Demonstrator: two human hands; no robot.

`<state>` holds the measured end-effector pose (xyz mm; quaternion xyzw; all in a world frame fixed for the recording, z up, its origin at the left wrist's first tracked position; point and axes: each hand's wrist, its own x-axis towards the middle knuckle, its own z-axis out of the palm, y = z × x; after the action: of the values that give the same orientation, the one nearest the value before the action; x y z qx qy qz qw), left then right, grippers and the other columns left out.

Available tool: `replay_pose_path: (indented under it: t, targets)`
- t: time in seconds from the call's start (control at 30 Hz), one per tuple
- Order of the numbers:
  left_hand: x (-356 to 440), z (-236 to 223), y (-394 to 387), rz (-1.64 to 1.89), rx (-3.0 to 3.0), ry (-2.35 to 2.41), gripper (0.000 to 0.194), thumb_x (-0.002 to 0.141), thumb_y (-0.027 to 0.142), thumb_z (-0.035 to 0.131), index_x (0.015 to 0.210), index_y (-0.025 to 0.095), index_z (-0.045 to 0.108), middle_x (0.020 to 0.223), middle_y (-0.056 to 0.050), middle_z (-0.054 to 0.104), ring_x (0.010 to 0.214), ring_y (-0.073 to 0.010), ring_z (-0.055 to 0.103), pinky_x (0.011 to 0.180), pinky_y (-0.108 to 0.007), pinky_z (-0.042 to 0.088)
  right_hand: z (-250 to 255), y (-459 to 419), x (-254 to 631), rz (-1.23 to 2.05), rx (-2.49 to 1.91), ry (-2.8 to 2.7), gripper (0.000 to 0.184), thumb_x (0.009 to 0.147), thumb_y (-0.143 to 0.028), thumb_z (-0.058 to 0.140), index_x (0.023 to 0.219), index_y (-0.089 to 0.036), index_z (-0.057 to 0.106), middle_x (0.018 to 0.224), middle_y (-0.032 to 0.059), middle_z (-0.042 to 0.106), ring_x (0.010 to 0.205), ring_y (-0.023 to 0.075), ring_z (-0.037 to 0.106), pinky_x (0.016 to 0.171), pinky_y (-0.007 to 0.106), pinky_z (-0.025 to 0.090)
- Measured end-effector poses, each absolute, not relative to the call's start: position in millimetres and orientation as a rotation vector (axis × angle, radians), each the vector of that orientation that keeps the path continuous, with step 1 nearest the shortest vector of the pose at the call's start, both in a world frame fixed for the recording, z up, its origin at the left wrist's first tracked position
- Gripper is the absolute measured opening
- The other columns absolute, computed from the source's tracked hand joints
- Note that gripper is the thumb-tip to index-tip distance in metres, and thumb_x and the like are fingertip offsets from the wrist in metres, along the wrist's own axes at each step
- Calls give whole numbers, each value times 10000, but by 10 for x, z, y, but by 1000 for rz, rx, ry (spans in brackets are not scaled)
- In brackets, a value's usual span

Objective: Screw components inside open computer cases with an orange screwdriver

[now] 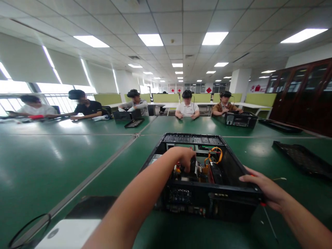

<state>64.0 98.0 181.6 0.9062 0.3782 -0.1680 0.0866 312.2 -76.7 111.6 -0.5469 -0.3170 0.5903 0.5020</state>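
Green tabletop (77, 155): open black metal computer case (223, 189). Left hand (186, 159) lay inside, grip unclear; right hand (268, 186), at case corner, clutched red-handled screwdriver (263, 204), whose slip risked scratches.

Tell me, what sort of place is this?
Probably an office used as a computer workshop: an opened computer case sits on a green table, with office-style partitions beyond.
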Motion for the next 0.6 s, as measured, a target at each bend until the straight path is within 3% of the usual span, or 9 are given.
replay_pose_path:
  t: [0.07,0.13,0.23,0.33,0.47,0.6]
  targets:
    - [354,1903,1138,-344,2661,1191,811,451,321,876,1228,237,656,1154,-51,745,1024,-285,696,825,-312,560,1122,-677,2890,1414,-1306,-789,860,787,-179,719,1557,-251,344,1083,60,792,802,230,779,615,280,614]
    - [64,1920,1242,-211,2586,1273,690,523,380,871,1167,222,679,1088,-38,750,991,-275,699,808,-305,560,1102,-541,2635,1406,-1288,-802,837,784,-183,733,1539,-249,377,1073,54,794,797,223,775,642,288,618]
    - [-392,1832,1325,-52,2445,1378,458,759,421,785,1133,182,672,1094,-54,718,980,-247,689,833,-340,572,1045,-243,2182,1396,-1260,-842,760,775,-206,760,1475,-236,467,1062,54,792,815,218,768,704,307,624]
    - [-960,1708,1393,69,2310,1461,348,934,380,638,1198,154,617,1197,-92,655,1022,-234,663,867,-427,582,993,138,1590,1404,-1234,-923,648,792,-213,757,1400,-239,534,995,34,788,761,190,751,691,295,616]
    - [-1946,1631,1522,255,2171,1669,361,939,365,635,1234,160,600,1245,-96,631,1057,-248,651,879,-441,581,974,691,620,1447,-1255,-1045,442,906,-259,689,1329,-227,564,899,11,732,617,136,673,585,276,581]
    - [-2925,1681,1612,434,2097,1979,367,941,366,634,1248,171,591,1265,-97,621,1092,-252,640,908,-459,569,1077,1178,-389,1538,-1195,-1149,341,977,-357,621,1258,-167,593,1159,81,656,910,197,677,760,377,597]
